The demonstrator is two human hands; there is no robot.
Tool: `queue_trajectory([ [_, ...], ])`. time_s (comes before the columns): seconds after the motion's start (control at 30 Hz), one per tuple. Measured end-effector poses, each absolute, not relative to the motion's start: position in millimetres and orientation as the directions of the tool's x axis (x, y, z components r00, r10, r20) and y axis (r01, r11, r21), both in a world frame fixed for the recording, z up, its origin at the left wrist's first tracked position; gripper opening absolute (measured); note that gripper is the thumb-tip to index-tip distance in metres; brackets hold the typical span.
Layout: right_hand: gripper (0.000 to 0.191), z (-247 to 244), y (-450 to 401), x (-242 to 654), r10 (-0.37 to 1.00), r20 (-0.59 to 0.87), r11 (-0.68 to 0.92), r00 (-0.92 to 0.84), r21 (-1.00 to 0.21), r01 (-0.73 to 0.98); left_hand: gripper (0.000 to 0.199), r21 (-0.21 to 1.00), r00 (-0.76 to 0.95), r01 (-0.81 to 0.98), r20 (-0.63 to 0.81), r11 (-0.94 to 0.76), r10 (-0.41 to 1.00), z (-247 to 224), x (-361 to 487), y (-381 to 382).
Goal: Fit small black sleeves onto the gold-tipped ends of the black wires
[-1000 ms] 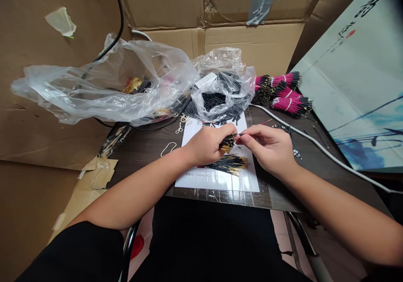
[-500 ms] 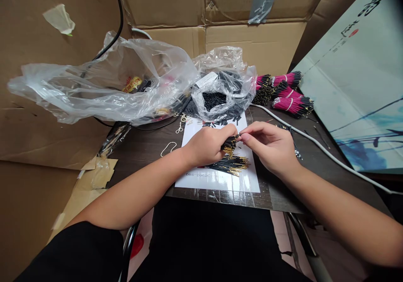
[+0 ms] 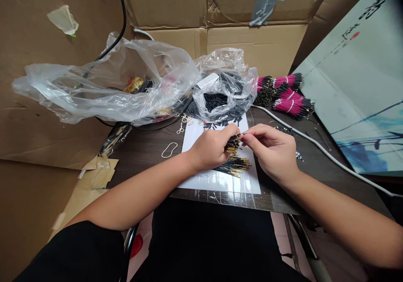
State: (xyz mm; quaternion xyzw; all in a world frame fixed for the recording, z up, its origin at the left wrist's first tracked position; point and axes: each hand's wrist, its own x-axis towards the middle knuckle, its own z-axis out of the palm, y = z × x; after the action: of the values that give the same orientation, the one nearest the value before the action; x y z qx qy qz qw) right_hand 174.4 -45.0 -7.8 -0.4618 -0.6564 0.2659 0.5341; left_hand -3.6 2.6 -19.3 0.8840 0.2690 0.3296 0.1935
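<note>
My left hand (image 3: 211,148) is closed around a bundle of black wires (image 3: 233,142) whose gold-tipped ends point to the right. Close against those ends, my right hand (image 3: 272,147) pinches thumb and forefinger together on a small thin piece, too small to name. Under my left hand, more black wires with gold tips (image 3: 236,165) lie spread on a white printed sheet (image 3: 192,182). Several short black tubes (image 3: 225,123) are scattered at the sheet's far end.
Behind the sheet sits a clear plastic bag of short black tubes (image 3: 215,101). A larger clear bag (image 3: 103,93) lies at left. Tied pink-and-black wire bundles (image 3: 292,105) stand at back right, beside a white cable (image 3: 317,143). A rubber band (image 3: 169,150) lies left; cardboard (image 3: 170,5) walls the back.
The view has shifted slightly. Both hands stay together at the wire ends, and my right fingertips have drawn a little away from the bundle, showing a thin piece between.
</note>
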Motion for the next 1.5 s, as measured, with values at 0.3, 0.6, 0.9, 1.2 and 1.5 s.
queue_trajectory([
  [0.3, 0.003, 7.9, -52.7, 179.3, 0.762, 0.647, 0.567, 0.007, -0.674, 0.473, 0.014, 0.449, 0.657, 0.424, 0.446, -0.787, 0.608, -13.9, -6.9, 6.6],
  [0.6, 0.016, 11.9, -60.8, 175.4, 0.731, 0.652, 0.647, -0.201, -0.570, 0.505, 0.013, 0.382, 0.696, 0.460, 0.405, -0.802, 0.592, -12.5, -6.4, 7.4],
  [0.9, 0.021, 9.5, -59.9, 178.9, 0.688, 0.679, 0.686, -0.258, -0.491, 0.537, 0.015, 0.365, 0.721, 0.478, 0.356, -0.799, 0.594, -12.8, -6.4, 8.4],
  [1.2, 0.030, 8.8, -57.4, 181.7, 0.627, 0.700, 0.732, -0.341, -0.381, 0.564, 0.018, 0.281, 0.738, 0.538, 0.298, -0.795, 0.605, -12.8, -5.7, 10.1],
  [1.5, 0.026, 10.8, -54.7, 184.7, 0.597, 0.694, 0.742, -0.402, -0.287, 0.606, 0.021, 0.206, 0.745, 0.573, 0.273, -0.793, 0.609, -11.6, -5.8, 10.7],
])
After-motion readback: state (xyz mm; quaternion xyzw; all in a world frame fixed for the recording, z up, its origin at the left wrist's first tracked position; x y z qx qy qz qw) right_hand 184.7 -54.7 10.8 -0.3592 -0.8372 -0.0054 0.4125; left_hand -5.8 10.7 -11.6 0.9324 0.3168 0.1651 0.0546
